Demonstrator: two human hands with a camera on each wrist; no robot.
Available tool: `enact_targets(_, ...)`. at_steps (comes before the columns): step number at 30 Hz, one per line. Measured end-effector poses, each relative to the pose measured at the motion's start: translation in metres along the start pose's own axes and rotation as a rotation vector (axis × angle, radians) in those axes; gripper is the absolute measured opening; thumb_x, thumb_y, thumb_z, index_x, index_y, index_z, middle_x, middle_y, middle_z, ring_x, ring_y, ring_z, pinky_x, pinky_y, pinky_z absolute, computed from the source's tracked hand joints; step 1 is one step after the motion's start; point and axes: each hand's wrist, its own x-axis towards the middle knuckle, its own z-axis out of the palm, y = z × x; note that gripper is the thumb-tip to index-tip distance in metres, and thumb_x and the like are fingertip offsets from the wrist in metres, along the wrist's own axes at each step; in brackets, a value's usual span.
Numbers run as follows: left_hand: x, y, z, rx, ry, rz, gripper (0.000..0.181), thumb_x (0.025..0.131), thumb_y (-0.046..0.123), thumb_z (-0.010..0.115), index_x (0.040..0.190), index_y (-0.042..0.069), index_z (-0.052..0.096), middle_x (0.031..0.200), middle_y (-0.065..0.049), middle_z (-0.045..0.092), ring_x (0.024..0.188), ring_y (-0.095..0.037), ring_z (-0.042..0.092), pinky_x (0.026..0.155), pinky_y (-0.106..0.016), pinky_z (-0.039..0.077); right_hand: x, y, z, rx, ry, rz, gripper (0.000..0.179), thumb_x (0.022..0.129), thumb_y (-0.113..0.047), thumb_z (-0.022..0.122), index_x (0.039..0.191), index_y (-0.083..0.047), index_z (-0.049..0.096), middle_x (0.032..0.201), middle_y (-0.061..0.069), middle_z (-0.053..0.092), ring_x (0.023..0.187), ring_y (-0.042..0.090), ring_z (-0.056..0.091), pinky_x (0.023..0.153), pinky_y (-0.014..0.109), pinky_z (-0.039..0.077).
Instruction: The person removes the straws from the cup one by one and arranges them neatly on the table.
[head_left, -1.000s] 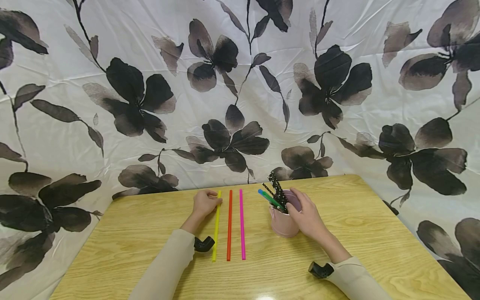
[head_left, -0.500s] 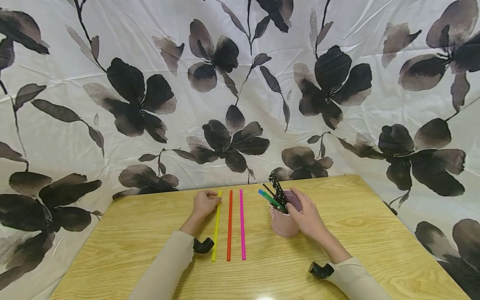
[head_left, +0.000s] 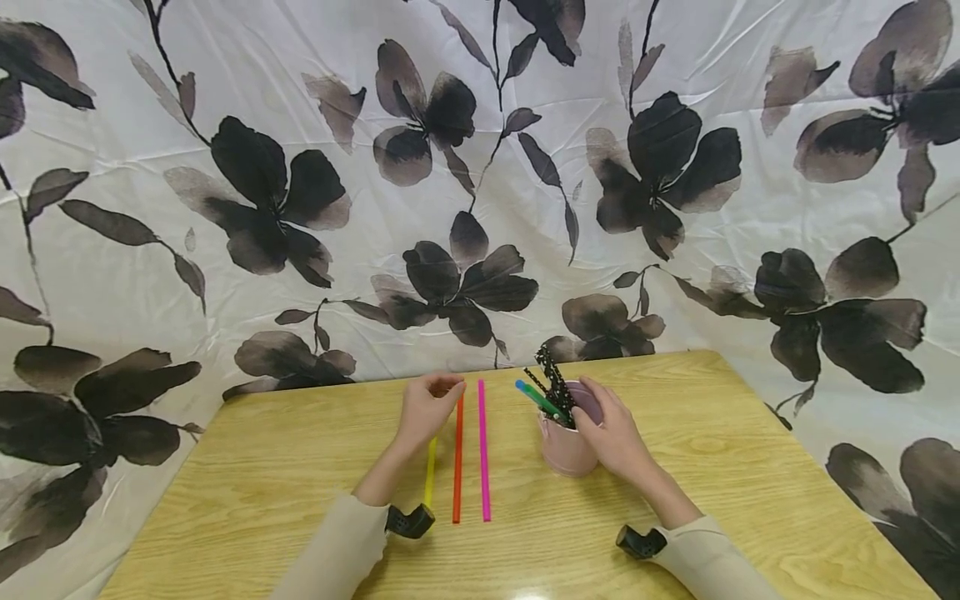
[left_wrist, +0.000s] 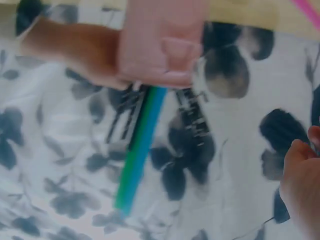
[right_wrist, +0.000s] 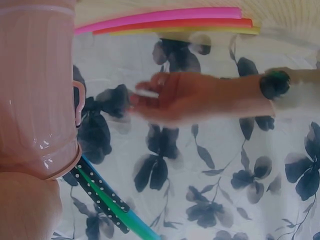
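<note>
My right hand [head_left: 618, 433] grips the rim of a pink cup [head_left: 567, 452] standing on the table, thumb at the near side. Blue and green straws [head_left: 542, 400] and black white-dotted strips [head_left: 553, 372] stick out of it, leaning left. Left of the cup a yellow straw [head_left: 430, 477], a red straw [head_left: 457, 471] and a magenta straw [head_left: 484, 458] lie side by side. Above the far ends of the yellow and red ones hovers my left hand [head_left: 426, 410], which hides part of the yellow straw. In the right wrist view its fingers [right_wrist: 145, 102] are loosely bent, holding nothing.
The wooden table [head_left: 262, 467] ends at the back against a white cloth [head_left: 300, 100] with black flowers. Dark camera mounts sit at the left wrist [head_left: 411, 522] and the right wrist [head_left: 641, 542].
My left hand has left the yellow straw's far end and moved right and up, over toward the red straw. My right hand and the cup have stayed in place.
</note>
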Motion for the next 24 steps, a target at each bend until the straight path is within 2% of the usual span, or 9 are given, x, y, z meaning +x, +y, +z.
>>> enact_targets(4, -0.013, 0.038, 0.002, -0.072, -0.09, 0.074, 0.01, 0.078, 0.011, 0.068, 0.086, 0.005, 0.068, 0.075, -0.005, 0.065, 0.066, -0.017, 0.059, 0.057, -0.026, 0.048, 0.0, -0.001, 0.001, 0.006, -0.001, -0.001, 0.051, 0.088, -0.031, 0.052, 0.134, -0.017, 0.036, 0.128, 0.008, 0.042, 0.114, 0.027, 0.041, 0.089, 0.046, 0.037)
enact_targets(8, -0.026, 0.078, 0.004, -0.097, -0.192, 0.085, 0.013, 0.079, 0.009, 0.066, 0.091, 0.004, 0.066, 0.08, -0.009, 0.065, 0.071, -0.02, 0.06, 0.054, -0.027, 0.048, 0.0, -0.001, 0.002, -0.006, 0.006, -0.001, 0.05, 0.088, -0.031, 0.051, 0.134, -0.016, 0.037, 0.127, 0.008, 0.043, 0.114, 0.027, 0.041, 0.089, 0.046, 0.037)
enact_targets(11, -0.031, 0.097, 0.009, -0.106, -0.249, 0.088, 0.017, 0.079, 0.008, 0.065, 0.096, 0.005, 0.065, 0.086, -0.01, 0.065, 0.076, -0.019, 0.06, 0.057, -0.029, 0.048, 0.0, 0.0, 0.002, -0.005, 0.011, 0.0, 0.05, 0.088, -0.031, 0.051, 0.134, -0.017, 0.037, 0.127, 0.007, 0.043, 0.114, 0.026, 0.042, 0.089, 0.045, 0.038)
enact_targets(16, -0.032, 0.111, 0.017, -0.161, -0.31, 0.101, 0.024, 0.08, 0.008, 0.065, 0.104, 0.005, 0.064, 0.094, -0.011, 0.064, 0.082, -0.021, 0.06, 0.061, -0.033, 0.049, 0.0, 0.0, 0.002, 0.002, 0.015, 0.001, 0.049, 0.088, -0.03, 0.052, 0.133, -0.017, 0.037, 0.127, 0.007, 0.043, 0.114, 0.025, 0.042, 0.089, 0.045, 0.038)
enact_targets(21, -0.032, 0.115, 0.026, -0.194, -0.322, 0.117, 0.028, 0.079, 0.008, 0.066, 0.107, 0.005, 0.063, 0.095, -0.008, 0.064, 0.082, -0.022, 0.061, 0.06, -0.031, 0.051, 0.0, 0.0, 0.001, 0.001, 0.017, -0.01, 0.049, 0.088, -0.027, 0.053, 0.133, -0.015, 0.038, 0.126, 0.008, 0.044, 0.114, 0.026, 0.042, 0.089, 0.045, 0.038)
enact_targets(24, -0.033, 0.115, 0.03, -0.217, -0.331, 0.131, 0.027, 0.079, 0.006, 0.066, 0.105, 0.005, 0.063, 0.091, -0.012, 0.064, 0.081, -0.022, 0.061, 0.058, -0.03, 0.051, 0.0, 0.0, 0.001, 0.0, 0.019, -0.013, 0.049, 0.088, -0.026, 0.053, 0.133, -0.015, 0.038, 0.126, 0.008, 0.044, 0.113, 0.026, 0.043, 0.088, 0.045, 0.038)
